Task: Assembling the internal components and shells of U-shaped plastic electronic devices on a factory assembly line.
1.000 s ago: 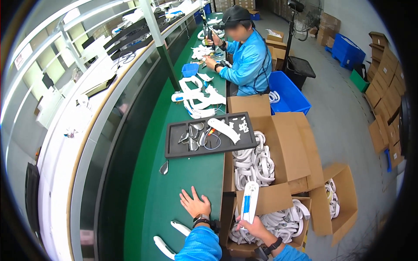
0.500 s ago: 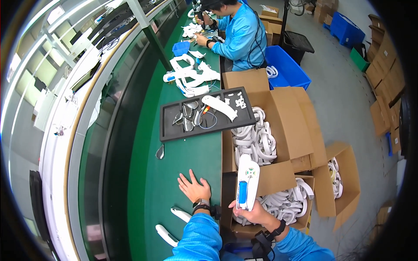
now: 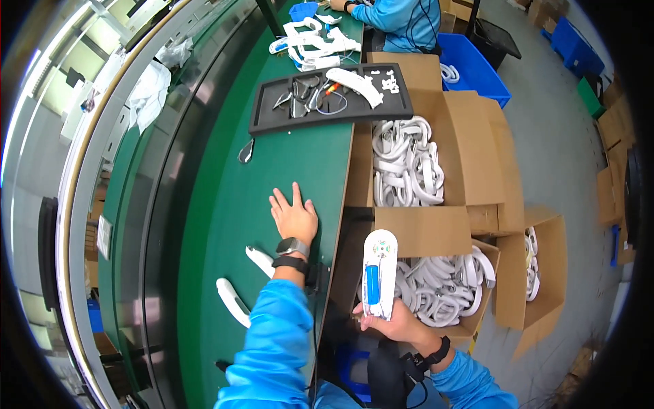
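Note:
My left hand (image 3: 296, 219) lies flat on the green tabletop (image 3: 293, 160), fingers spread, with nothing in it. Beyond the table's right edge, my right hand (image 3: 398, 324) grips the lower end of a long white plastic housing (image 3: 385, 262). That housing stands nearly upright, its open side toward me, showing a blue cylindrical battery and a small round board with green marks. Beside my left forearm are two curved white shell pieces (image 3: 233, 302); the sleeve and wrist hide part of them. A dark teardrop-shaped piece (image 3: 246, 151) rests farther up the table.
A black tray (image 3: 272, 121) holds shiny teardrop pieces, a white curved shell, a cable and small white parts. Open cardboard boxes (image 3: 422, 228) full of white curved parts stand to the right. White assemblies (image 3: 317, 49) lie at the far end, near a co-worker in blue (image 3: 402, 24).
The view has shifted, so the tray and boxes sit higher in the picture. My left hand stays flat on the table; my right hand still holds the white housing, now more upright.

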A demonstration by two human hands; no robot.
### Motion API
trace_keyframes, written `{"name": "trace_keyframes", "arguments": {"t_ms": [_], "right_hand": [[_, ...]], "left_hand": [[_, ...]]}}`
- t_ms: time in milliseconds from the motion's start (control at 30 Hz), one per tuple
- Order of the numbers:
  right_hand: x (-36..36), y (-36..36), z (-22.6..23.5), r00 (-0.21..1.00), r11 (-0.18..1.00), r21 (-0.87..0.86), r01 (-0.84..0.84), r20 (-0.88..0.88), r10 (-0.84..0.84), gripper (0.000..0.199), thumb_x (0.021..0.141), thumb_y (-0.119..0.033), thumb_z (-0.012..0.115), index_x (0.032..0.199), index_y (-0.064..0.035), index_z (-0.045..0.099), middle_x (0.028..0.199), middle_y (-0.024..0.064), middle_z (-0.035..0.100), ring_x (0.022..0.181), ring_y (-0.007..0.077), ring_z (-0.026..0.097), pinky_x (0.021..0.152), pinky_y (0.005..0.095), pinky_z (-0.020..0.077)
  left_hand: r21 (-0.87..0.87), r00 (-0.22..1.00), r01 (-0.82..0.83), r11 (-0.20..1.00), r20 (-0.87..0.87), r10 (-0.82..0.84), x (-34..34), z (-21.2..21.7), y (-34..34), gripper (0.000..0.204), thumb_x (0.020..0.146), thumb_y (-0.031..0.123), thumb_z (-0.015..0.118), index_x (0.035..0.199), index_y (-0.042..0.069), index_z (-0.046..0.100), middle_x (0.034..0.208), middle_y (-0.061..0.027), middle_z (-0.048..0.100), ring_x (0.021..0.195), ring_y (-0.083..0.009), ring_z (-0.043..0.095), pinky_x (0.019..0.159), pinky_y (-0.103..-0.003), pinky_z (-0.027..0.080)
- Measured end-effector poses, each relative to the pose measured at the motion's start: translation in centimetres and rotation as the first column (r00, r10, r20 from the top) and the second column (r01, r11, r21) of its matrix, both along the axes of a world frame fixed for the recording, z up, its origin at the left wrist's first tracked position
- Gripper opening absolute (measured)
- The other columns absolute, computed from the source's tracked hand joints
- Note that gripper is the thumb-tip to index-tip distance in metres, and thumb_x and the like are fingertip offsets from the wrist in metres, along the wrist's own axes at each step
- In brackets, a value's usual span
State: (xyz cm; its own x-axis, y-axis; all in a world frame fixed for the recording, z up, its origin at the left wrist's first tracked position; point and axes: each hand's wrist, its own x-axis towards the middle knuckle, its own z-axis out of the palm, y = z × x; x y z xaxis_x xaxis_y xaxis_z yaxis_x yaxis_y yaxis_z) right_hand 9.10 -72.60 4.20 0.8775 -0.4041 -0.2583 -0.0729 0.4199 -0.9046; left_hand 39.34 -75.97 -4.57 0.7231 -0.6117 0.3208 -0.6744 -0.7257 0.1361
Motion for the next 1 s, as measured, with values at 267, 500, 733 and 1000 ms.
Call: {"name": "trace_keyframes", "arguments": {"t_ms": [267, 500, 733, 1000], "right_hand": [[-3.6, 13.2, -2.7, 0.948, 0.877, 0.369, -0.309, 0.197, 0.250, 0.022, 0.096, -0.015, 0.061, 0.110, 0.0011, 0.058, 0.095, 0.0096, 0.070, 0.091, 0.0171, 0.068, 0.083, 0.0320, 0.0530], [-1.4, 23.2, -2.0, 0.389, 0.401, -0.147, -0.904, 0.105, 0.915, 0.044, 0.091, -0.018, 0.066, 0.131, -0.0079, 0.052, 0.107, 0.0099, 0.069, 0.102, 0.0264, 0.067, 0.091, 0.0403, 0.0521], [6.8, 25.6, -1.8, 0.850, 0.774, -0.403, -0.488, -0.015, 0.527, 0.021, 0.094, -0.002, 0.057, 0.109, -0.0044, 0.070, 0.085, 0.0078, 0.073, 0.076, 0.0169, 0.071, 0.071, 0.0284, 0.0551], [6.4, 39.0, -3.0, 0.702, 0.639, -0.657, -0.400, 0.228, 0.675, 0.024, 0.090, 0.005, 0.054, 0.110, 0.0008, 0.066, 0.082, 0.0132, 0.070, 0.071, 0.0207, 0.069, 0.064, 0.0295, 0.0554]], "left_hand": [[-0.449, -0.228, -0.155, 0.880, -0.850, -0.475, -12.9, 14.0, 20.8, 0.062, 0.102, 0.029, 0.052, 0.154, 0.008, 0.026, 0.142, -0.0170, 0.049, 0.118, -0.0232, 0.059, 0.100, -0.037, 0.048], [-0.272, -0.205, -0.570, 0.775, -0.867, -0.455, -14.9, 13.4, 42.2, 0.049, 0.098, 0.025, 0.060, 0.138, 0.000, 0.045, 0.105, -0.0204, 0.068, 0.089, -0.0324, 0.072, 0.080, -0.041, 0.060], [-0.230, -0.149, -0.815, 0.531, -0.803, -0.577, -18.9, 13.1, 56.2, 0.029, 0.094, 0.015, 0.060, 0.119, 0.001, 0.056, 0.093, -0.0151, 0.068, 0.074, -0.0246, 0.069, 0.064, -0.032, 0.057], [-0.481, 0.144, -0.801, 0.357, -0.733, -0.665, -21.7, 9.2, 68.1, 0.038, 0.098, 0.024, 0.058, 0.126, 0.001, 0.047, 0.099, -0.0214, 0.066, 0.081, -0.0350, 0.072, 0.073, -0.042, 0.061]]}}
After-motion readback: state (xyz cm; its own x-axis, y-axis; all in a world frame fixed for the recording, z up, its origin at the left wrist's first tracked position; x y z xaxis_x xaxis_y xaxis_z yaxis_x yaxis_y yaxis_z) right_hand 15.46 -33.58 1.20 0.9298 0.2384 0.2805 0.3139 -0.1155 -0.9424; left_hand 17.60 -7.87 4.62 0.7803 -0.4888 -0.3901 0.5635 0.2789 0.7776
